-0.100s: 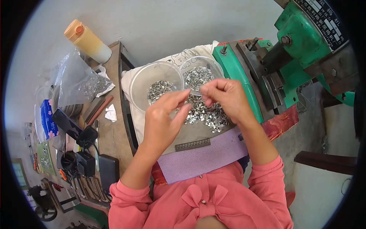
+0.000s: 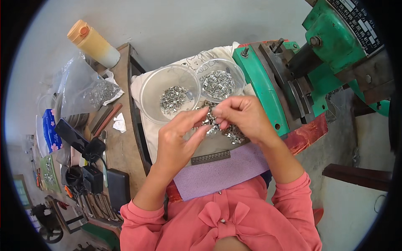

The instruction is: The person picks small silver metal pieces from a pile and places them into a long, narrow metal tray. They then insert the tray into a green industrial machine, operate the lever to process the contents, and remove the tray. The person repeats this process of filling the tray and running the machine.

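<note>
My left hand [image 2: 179, 134] hovers over the near side of a loose pile of small shiny metal pieces [image 2: 235, 135], thumb and fingers apart, nothing visible between them. Close beside it, my right hand [image 2: 245, 119] is closed in a pinch, its fingertips facing the left hand's; whatever they hold is too small to make out. Behind the hands stand two clear round tubs. The larger tub [image 2: 146, 93] has small metal bits [image 2: 173, 100] inside; the smaller tub [image 2: 238, 72] contains longer silvery pieces [image 2: 218, 84]. In front of the pile lies a dark slotted metal strip [image 2: 210, 157].
A green hand press [image 2: 264, 90] stands at the right. A purple textured mat [image 2: 222, 173] covers the table's near edge. On the left bench [image 2: 121, 142] are a yellow bottle [image 2: 96, 46], a plastic bag [image 2: 79, 90], a phone [image 2: 72, 134] and a black power bank [image 2: 119, 190].
My right hand has come slightly down and left, nearer the left hand's fingertips. The whole view has shifted a little.
</note>
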`<action>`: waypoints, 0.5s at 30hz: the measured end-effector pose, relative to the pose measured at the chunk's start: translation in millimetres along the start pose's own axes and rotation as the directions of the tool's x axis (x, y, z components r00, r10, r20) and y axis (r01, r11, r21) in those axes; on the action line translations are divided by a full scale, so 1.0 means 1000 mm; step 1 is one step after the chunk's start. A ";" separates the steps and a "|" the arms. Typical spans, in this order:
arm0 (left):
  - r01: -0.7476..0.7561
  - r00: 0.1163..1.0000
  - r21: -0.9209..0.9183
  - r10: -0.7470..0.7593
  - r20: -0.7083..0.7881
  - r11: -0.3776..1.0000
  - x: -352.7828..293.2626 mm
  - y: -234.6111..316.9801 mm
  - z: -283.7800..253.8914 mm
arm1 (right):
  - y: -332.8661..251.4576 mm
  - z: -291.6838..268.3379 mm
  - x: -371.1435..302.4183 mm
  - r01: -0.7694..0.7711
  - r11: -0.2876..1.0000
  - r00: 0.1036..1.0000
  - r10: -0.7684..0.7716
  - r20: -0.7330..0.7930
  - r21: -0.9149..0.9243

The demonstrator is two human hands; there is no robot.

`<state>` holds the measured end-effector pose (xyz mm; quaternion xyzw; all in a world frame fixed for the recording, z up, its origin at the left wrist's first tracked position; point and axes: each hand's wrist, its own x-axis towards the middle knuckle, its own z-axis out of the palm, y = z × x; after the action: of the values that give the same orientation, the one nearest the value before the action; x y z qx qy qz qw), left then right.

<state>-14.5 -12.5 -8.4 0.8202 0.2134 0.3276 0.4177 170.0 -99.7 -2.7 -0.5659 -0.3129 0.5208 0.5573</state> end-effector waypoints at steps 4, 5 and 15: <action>0.003 1.000 -0.075 -0.003 0.007 0.997 -0.009 0.004 -0.001 | 0.013 0.010 -0.007 -0.045 0.994 0.991 0.032 0.127 0.103; -0.009 1.000 -0.089 0.009 -0.005 0.996 -0.011 0.003 -0.001 | 0.013 0.011 -0.009 -0.056 0.992 0.990 0.041 0.135 0.112; -0.296 0.945 0.335 0.326 -0.036 0.895 -0.021 0.004 -0.003 | 0.034 0.016 -0.012 -0.254 0.913 0.955 0.185 0.230 0.321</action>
<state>-31.0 -26.1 -10.7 0.8854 0.1493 0.3873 0.2091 143.8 -112.4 -29.8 -0.4367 -0.2035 0.6801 0.5525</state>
